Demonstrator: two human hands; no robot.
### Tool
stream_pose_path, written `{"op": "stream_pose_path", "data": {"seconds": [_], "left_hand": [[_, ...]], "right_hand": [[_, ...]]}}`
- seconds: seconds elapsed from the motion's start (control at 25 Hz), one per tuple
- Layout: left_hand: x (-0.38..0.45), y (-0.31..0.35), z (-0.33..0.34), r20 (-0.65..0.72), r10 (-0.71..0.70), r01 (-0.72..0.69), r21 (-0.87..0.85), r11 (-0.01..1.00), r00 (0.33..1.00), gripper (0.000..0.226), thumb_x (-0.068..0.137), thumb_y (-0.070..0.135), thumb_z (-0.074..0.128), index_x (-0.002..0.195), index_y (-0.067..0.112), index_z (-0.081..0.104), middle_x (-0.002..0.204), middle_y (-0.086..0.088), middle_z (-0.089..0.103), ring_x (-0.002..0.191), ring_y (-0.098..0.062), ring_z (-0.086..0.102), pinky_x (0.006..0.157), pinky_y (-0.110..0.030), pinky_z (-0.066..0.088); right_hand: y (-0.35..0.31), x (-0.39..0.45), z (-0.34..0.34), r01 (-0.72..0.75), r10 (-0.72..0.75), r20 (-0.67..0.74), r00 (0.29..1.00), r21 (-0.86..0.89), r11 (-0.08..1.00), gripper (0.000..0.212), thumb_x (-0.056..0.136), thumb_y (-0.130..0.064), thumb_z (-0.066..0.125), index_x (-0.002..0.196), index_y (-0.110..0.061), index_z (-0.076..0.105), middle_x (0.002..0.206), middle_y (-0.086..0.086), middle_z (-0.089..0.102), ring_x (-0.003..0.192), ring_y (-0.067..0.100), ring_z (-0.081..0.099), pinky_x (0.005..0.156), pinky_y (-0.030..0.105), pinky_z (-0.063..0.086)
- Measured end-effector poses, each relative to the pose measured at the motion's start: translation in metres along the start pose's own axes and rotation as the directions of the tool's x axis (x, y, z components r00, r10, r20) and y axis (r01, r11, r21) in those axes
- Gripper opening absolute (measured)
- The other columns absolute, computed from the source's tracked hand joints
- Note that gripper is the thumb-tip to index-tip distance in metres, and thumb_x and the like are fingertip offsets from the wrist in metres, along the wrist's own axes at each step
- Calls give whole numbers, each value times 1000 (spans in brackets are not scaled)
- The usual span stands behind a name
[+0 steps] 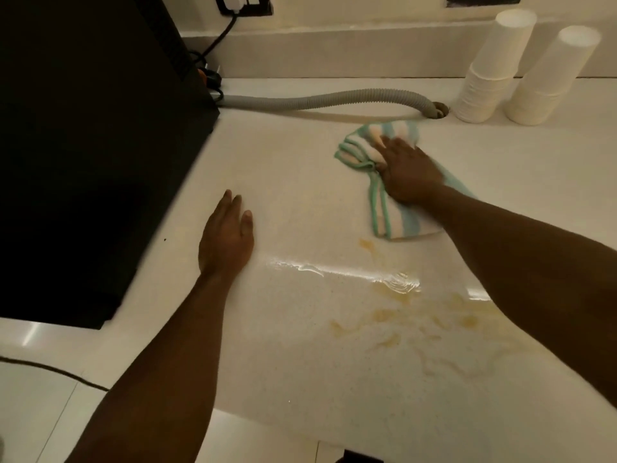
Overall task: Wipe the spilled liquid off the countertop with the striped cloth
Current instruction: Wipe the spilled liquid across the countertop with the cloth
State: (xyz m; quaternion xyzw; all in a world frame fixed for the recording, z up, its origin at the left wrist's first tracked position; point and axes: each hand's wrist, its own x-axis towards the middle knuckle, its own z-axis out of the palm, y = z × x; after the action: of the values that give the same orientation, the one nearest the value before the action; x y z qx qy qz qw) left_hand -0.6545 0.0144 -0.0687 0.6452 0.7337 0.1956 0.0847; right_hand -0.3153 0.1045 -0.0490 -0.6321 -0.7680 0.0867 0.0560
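Your right hand (pixel 409 173) presses the striped cloth (pixel 394 212) flat near the desk's (pixel 300 379) far edge, fingers spread — left hand (pixel 227 238) rests released; the spilled liquid (pixel 417 319) by the near edge remains unwiped.

Pale speckled tabletop (pixel 283 362) under dim warm light, cream wall (pixel 350 8) with a raised ledge, black wall socket (pixel 242 3) with a plugged cable, glossy white tiled floor (pixel 40 412) below

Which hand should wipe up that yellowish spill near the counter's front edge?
Right hand: it already presses the striped cloth just behind the spill. The left hand lies flat, empty.
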Motion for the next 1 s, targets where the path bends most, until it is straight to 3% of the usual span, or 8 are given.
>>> {"op": "stream_pose_path", "data": {"seconds": [0.08,0.2,0.28,0.4,0.52,0.68,0.8,1.0], "left_hand": [[8,2,2,33,49,-49,14,999,998,52,101,39,34,147,15,38,160,0,28,147,-16,24,118,-29,17],[2,-3,2,55,37,-38,23,999,998,51,101,37,35,146,12,41,158,-4,32,147,-18,24,119,-29,16],[-4,-4,4,53,61,-67,121,990,997,52,100,36,33,145,10,41,157,-8,34,147,-24,26,120,-34,17],[0,1,3,69,99,-112,220,969,993,55,100,37,27,146,8,37,157,-12,33,147,-27,24,121,-39,15],[1,-5,5,96,65,-80,165,983,993,58,100,39,26,149,9,31,159,-10,28,148,-24,21,121,-35,15],[1,-12,7,95,68,-80,125,989,993,59,99,42,28,150,11,30,160,-7,25,149,-22,20,120,-34,15],[-1,-10,8,119,58,-73,128,989,991,60,100,44,26,151,12,28,161,-6,23,149,-21,18,121,-36,15],[4,-1,3,224,59,-86,113,990,973,59,102,42,25,153,12,20,164,-6,13,151,-22,9,122,-37,9]], "right_hand": [[-33,-19,15,177,-177,27,984,2,984,53,102,-35,29,152,-24,16,162,3,16,148,22,17,118,41,17],[-40,-77,18,503,-504,147,851,49,863,55,99,-44,24,151,-26,21,160,-1,17,146,15,16,117,37,16],[-6,-90,12,479,-477,115,871,15,878,59,96,-45,21,150,-23,23,159,3,20,146,19,17,118,39,18],[32,-56,2,124,-124,-3,992,4,992,57,97,-38,27,150,-17,21,158,14,24,145,33,23,115,49,24],[-9,-28,7,-10,10,10,1000,-6,1000,54,102,-34,29,152,-19,17,161,9,16,147,30,17,116,49,22],[-80,-75,33,362,-362,101,927,19,932,56,100,-44,26,152,-27,13,161,3,19,147,22,19,118,43,20],[-46,-132,29,543,-545,144,826,56,838,57,97,-57,11,150,-35,13,158,-7,17,146,11,15,116,32,10],[46,-81,0,-19,20,-49,999,33,999,51,102,-32,30,151,-17,21,158,13,24,145,32,25,117,43,20]]}}
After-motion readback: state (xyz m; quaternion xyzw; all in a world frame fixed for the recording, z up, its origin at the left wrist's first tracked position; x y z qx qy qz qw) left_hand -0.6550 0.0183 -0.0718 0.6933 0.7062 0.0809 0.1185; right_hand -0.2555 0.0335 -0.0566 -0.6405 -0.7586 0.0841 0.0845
